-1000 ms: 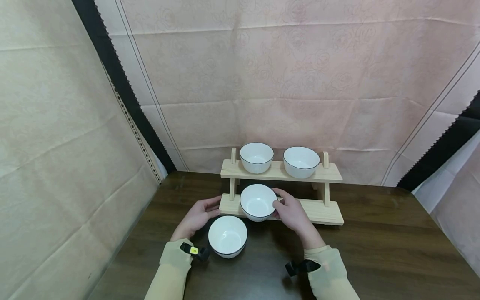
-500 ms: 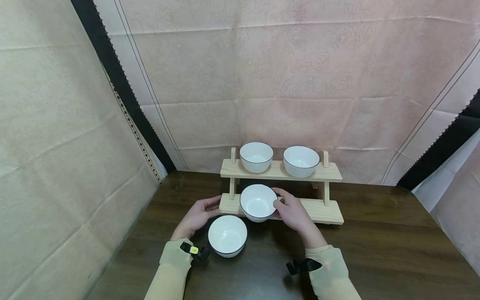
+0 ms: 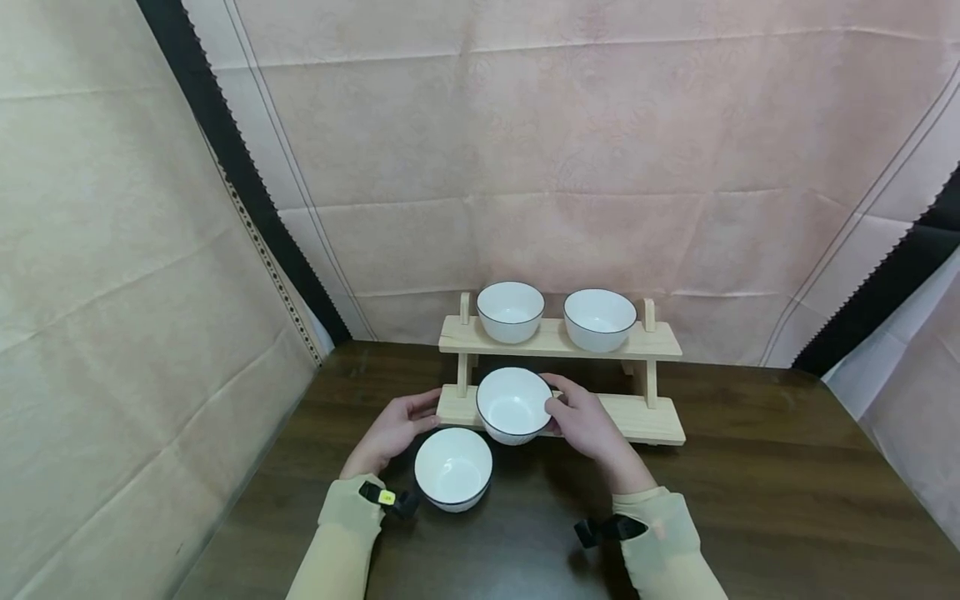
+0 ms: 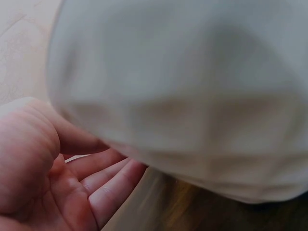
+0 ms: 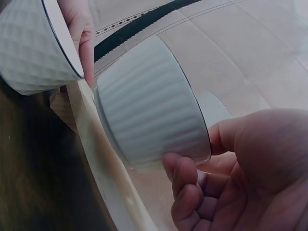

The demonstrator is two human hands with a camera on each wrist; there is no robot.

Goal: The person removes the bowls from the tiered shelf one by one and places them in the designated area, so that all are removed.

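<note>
My right hand (image 3: pixel 583 423) pinches the right rim of a white bowl (image 3: pixel 513 405), thumb at the dark edge and fingers below. In the right wrist view this ribbed bowl (image 5: pixel 149 103) is at the lower tier of a two-tier wooden rack (image 3: pixel 641 419). At the left end of that tier is my left hand (image 3: pixel 396 427), its fingers extended against the board's end. A second white bowl (image 3: pixel 453 468) stands on the table just in front of the rack. Its dimpled side (image 4: pixel 192 120) fills most of the left wrist view, hiding the left fingertips.
Two more white bowls, one on the left (image 3: pixel 511 311) and one on the right (image 3: pixel 600 319), sit on the rack's upper tier. Under everything is a dark wooden table (image 3: pixel 780 475). A pale cloth backdrop (image 3: pixel 600 167) rises behind the table, with another cloth at the left.
</note>
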